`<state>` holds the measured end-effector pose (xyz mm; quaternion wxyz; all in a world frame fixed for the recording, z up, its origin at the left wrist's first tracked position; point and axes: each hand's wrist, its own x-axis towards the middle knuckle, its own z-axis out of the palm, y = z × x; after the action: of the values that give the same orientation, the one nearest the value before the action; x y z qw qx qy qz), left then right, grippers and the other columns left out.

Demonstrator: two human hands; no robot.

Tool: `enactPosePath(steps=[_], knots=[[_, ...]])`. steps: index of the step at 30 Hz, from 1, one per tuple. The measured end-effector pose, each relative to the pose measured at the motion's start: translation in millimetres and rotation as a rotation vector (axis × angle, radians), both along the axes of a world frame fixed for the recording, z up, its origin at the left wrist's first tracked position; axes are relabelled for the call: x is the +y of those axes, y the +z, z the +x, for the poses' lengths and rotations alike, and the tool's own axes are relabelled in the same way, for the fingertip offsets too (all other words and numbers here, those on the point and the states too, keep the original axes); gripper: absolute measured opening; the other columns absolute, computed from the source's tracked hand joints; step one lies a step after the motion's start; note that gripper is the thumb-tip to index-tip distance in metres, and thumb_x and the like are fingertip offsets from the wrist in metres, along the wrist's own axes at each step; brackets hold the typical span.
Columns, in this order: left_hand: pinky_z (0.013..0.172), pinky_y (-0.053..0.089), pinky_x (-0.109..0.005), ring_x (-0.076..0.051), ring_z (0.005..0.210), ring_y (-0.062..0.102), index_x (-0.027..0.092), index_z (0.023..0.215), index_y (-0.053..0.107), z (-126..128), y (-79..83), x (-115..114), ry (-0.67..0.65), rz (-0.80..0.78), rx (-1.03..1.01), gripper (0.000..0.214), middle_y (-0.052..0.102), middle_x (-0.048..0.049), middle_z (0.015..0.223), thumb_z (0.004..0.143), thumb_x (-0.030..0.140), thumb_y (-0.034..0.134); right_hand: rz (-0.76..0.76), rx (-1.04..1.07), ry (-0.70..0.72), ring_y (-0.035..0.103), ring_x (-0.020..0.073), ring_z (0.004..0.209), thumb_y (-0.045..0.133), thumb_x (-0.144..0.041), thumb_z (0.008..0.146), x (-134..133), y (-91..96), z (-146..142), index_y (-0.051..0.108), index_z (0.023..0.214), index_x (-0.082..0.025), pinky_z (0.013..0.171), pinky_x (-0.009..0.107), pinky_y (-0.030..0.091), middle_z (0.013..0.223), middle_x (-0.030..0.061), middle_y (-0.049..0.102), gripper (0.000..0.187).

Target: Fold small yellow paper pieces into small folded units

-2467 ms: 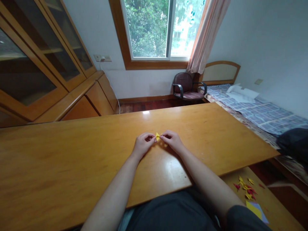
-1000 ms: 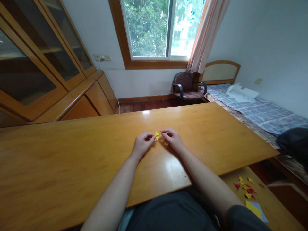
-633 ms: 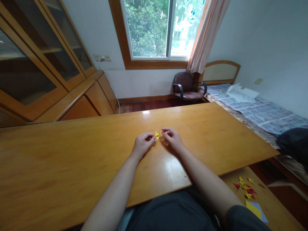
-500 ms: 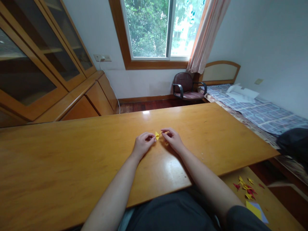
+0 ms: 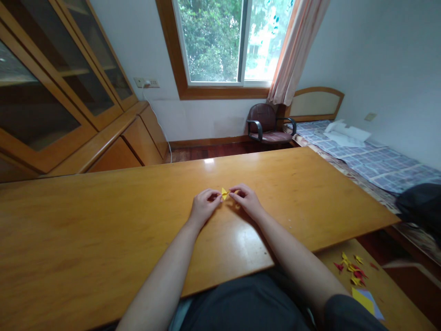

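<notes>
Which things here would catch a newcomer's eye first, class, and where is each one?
Probably the small yellow folded paper at mid-table, between the fingertips of the left hand and right hand. Next, perhaps, the scattered red and yellow folded pieces on the wooden surface at lower right. The bright window also stands out, at top centre beyond the table.

You get daylight from the sliding window (image 5: 234,43), its right pane (image 5: 262,48) partly washed out, glare on your wooden tabletop (image 5: 103,216), a soft shadow below your right hand (image 5: 246,198), and stretched edges.
</notes>
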<state>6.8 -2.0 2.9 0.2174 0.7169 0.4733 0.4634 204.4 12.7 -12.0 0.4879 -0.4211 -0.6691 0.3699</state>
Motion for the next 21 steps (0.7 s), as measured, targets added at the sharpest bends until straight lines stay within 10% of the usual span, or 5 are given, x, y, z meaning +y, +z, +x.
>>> enactPosePath(steps=[21], knots=[[0.068, 0.053, -0.025, -0.015, 0.071, 0.066, 0.019, 0.081, 0.069, 1.1, -2.5, 0.8, -0.012, -0.015, 0.016, 0.009, 0.071, -0.0026, 0.077, 0.083, 0.025, 0.063, 0.107, -0.146, -0.035, 0.055, 0.0147, 0.065, 0.066, -0.034, 0.084, -4.1, 5.3, -3.2, 0.069, 0.082, -0.022, 0.064, 0.027, 0.046, 0.08, 0.0022, 0.066, 0.013]])
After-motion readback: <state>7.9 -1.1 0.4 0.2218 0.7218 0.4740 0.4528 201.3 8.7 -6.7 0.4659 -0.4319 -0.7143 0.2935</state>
